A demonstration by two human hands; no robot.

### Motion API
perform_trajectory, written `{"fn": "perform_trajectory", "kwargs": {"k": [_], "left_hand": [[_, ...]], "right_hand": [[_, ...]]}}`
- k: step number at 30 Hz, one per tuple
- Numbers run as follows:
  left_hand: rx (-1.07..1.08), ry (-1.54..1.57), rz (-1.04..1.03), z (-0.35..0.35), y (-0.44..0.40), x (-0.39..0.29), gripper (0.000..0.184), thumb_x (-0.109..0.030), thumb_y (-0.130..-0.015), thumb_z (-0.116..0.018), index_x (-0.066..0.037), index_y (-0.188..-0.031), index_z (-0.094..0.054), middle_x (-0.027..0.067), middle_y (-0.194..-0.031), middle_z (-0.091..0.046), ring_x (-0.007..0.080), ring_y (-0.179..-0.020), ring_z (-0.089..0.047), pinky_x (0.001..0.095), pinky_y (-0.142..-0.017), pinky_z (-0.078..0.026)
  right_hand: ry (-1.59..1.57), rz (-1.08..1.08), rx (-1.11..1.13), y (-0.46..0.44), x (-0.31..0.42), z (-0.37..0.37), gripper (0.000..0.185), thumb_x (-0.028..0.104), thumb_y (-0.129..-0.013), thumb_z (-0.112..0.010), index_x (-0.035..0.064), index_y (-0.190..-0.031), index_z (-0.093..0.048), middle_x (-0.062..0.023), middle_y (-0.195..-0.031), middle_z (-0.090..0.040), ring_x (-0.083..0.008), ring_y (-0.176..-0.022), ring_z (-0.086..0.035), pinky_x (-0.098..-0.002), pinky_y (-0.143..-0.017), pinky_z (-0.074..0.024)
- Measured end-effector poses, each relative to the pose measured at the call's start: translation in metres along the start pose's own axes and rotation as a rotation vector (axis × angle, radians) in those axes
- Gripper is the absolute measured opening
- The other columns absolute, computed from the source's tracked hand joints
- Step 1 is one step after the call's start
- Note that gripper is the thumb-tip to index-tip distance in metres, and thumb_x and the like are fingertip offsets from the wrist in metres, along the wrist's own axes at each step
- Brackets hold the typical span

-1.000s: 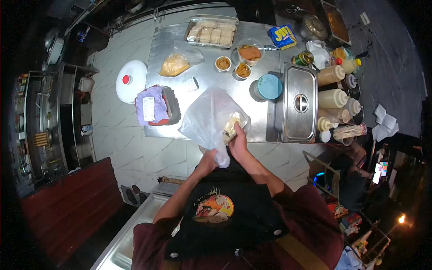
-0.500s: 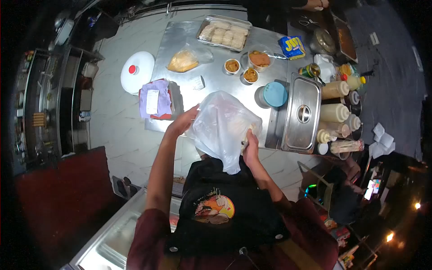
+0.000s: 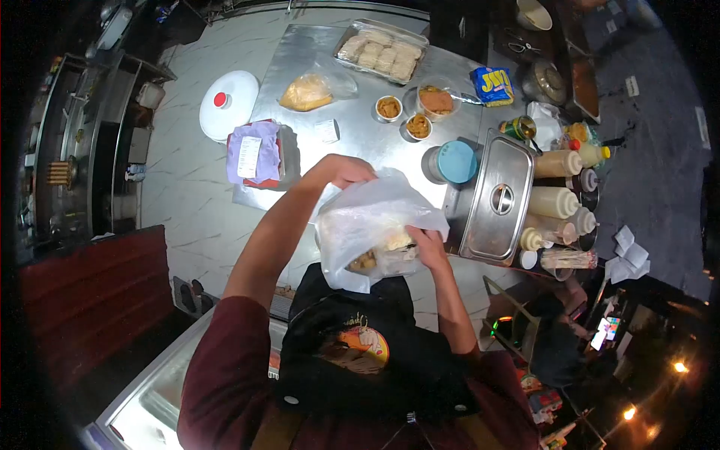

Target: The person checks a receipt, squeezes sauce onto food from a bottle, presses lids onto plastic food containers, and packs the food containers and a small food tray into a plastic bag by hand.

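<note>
In front of my apron hangs a white plastic bag [image 3: 352,217], its mouth gaping toward me. Inside it, a clear container [image 3: 396,261] and some pale and brownish food show through the opening. My left hand [image 3: 351,171] is closed on the bag's far upper edge, fingers partly hidden by the plastic. At the right side of the mouth, my right hand [image 3: 429,246] pinches the bag's rim, close to the container.
On the steel table [image 3: 352,139] are a bagged orange food [image 3: 307,91], sauce cups [image 3: 388,109], a blue-lidded tub [image 3: 456,161] and a tray of pale pieces [image 3: 381,54]. A lidded steel pan [image 3: 496,199] and several squeeze bottles [image 3: 555,201] stand right. A seated person [image 3: 559,330] is lower right.
My left hand has moved from the bag's left side to its far edge. The bag has tilted and its mouth opened toward me, bringing the container inside into view.
</note>
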State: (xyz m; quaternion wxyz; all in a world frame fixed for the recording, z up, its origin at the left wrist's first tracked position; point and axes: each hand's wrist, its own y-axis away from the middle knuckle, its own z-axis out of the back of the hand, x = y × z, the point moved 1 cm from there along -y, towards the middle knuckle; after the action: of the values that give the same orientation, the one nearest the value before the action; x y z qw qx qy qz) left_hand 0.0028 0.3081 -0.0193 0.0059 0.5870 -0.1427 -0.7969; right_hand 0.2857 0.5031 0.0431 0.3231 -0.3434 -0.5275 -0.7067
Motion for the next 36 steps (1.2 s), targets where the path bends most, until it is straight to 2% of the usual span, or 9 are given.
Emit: {"fn": "perform_trajectory", "kwargs": {"k": [4, 7, 9, 13, 15, 17, 23, 27, 36], "left_hand": [[-0.049, 0.142, 0.665, -0.005, -0.085, -0.063, 0.065, -0.058, -0.097, -0.06, 0.002, -0.12, -0.069, 0.0198, -0.118, -0.072, 0.0368, -0.11, -0.069, 0.0458, -0.096, -0.054], [-0.278, -0.221, 0.747, -0.004, -0.102, -0.041, 0.07, -0.064, -0.099, -0.05, 0.001, -0.112, -0.073, 0.0213, -0.113, -0.073, 0.0393, -0.109, -0.07, 0.0482, -0.095, -0.054], [-0.514, -0.276, 0.893, 0.018, -0.081, -0.109, 0.07, -0.063, -0.103, -0.044, -0.002, -0.105, -0.076, 0.0212, -0.112, -0.074, 0.0374, -0.109, -0.07, 0.0505, -0.093, -0.054], [-1.353, -0.372, 0.23, -0.037, -0.007, -0.153, 0.05, -0.042, -0.084, -0.081, 0.001, -0.106, -0.066, 0.018, -0.105, -0.067, 0.0369, -0.1, -0.064, 0.0485, -0.091, -0.049], [-1.491, -0.489, 0.332, -0.093, 0.023, -0.18, 0.058, -0.035, -0.069, -0.092, 0.0, -0.105, -0.062, 0.0174, -0.108, -0.06, 0.0376, -0.105, -0.057, 0.0487, -0.09, -0.045], [-1.48, -0.448, 0.621, -0.14, 0.033, -0.186, 0.049, -0.027, -0.075, -0.088, 0.0, -0.106, -0.061, 0.0174, -0.1, -0.059, 0.0378, -0.099, -0.058, 0.0491, -0.087, -0.047], [-1.596, 0.386, 0.475, -0.182, 0.067, -0.158, 0.017, -0.011, -0.105, -0.056, 0.002, -0.115, -0.061, 0.0049, -0.074, -0.056, 0.0208, -0.068, -0.058, 0.0388, -0.065, -0.05], [-1.563, 0.828, 0.483, -0.147, 0.077, -0.212, 0.024, -0.016, -0.11, -0.049, 0.004, -0.107, -0.063, 0.0017, -0.074, -0.059, 0.0084, -0.067, -0.048, 0.0285, -0.062, -0.045], [-1.479, 0.071, 0.577, -0.076, 0.084, -0.251, 0.022, -0.016, -0.107, -0.056, 0.002, -0.113, -0.067, 0.015, -0.073, -0.061, 0.0131, -0.066, -0.045, 0.0322, -0.062, -0.045]], "right_hand": [[0.202, -0.035, 0.152, -0.023, 0.014, -0.011, 0.052, 0.043, -0.096, -0.062, 0.0018, -0.128, -0.065, -0.021, -0.124, -0.07, -0.0375, -0.116, -0.065, -0.0407, -0.101, -0.0476], [0.304, 0.061, 0.127, -0.05, -0.015, -0.018, 0.057, 0.051, -0.097, -0.056, 0.005, -0.13, -0.065, -0.0245, -0.124, -0.068, -0.0422, -0.116, -0.064, -0.0413, -0.101, -0.0475], [0.118, -0.102, 0.075, -0.077, -0.043, -0.022, 0.059, 0.05, -0.098, -0.057, 0.0024, -0.133, -0.065, -0.0175, -0.126, -0.069, -0.0308, -0.117, -0.063, -0.0381, -0.103, -0.0455], [-0.038, -0.212, 0.009, -0.072, -0.001, -0.019, 0.064, 0.049, -0.102, -0.054, -0.0041, -0.138, -0.059, -0.0153, -0.131, -0.067, -0.0246, -0.119, -0.062, -0.035, -0.106, -0.0432], [-0.082, -0.216, -0.034, -0.07, 0.009, -0.022, 0.064, 0.048, -0.102, -0.054, -0.0042, -0.139, -0.059, -0.0165, -0.132, -0.067, -0.0257, -0.12, -0.062, -0.0348, -0.107, -0.0426], [-0.214, -0.168, -0.093, -0.079, -0.007, -0.032, 0.063, 0.048, -0.101, -0.053, -0.002, -0.139, -0.06, -0.0175, -0.132, -0.067, -0.0274, -0.12, -0.062, -0.035, -0.107, -0.0422], [0.375, -0.248, 0.099, -0.091, -0.048, -0.03, 0.053, 0.045, -0.102, -0.045, 0.0022, -0.126, -0.065, -0.0246, -0.129, -0.067, -0.0411, -0.12, -0.062, -0.0443, -0.105, -0.0439], [0.203, 0.044, -0.057, -0.095, -0.041, -0.032, 0.047, 0.041, -0.1, -0.05, 0.0018, -0.118, -0.069, -0.0238, -0.12, -0.071, -0.037, -0.113, -0.066, -0.046, -0.098, -0.047], [-0.008, 0.149, 0.534, -0.068, 0.052, -0.036, 0.051, 0.034, -0.095, -0.068, 0.0017, -0.134, -0.063, -0.0109, -0.122, -0.07, -0.023, -0.114, -0.065, -0.0368, -0.103, -0.0475]]}}
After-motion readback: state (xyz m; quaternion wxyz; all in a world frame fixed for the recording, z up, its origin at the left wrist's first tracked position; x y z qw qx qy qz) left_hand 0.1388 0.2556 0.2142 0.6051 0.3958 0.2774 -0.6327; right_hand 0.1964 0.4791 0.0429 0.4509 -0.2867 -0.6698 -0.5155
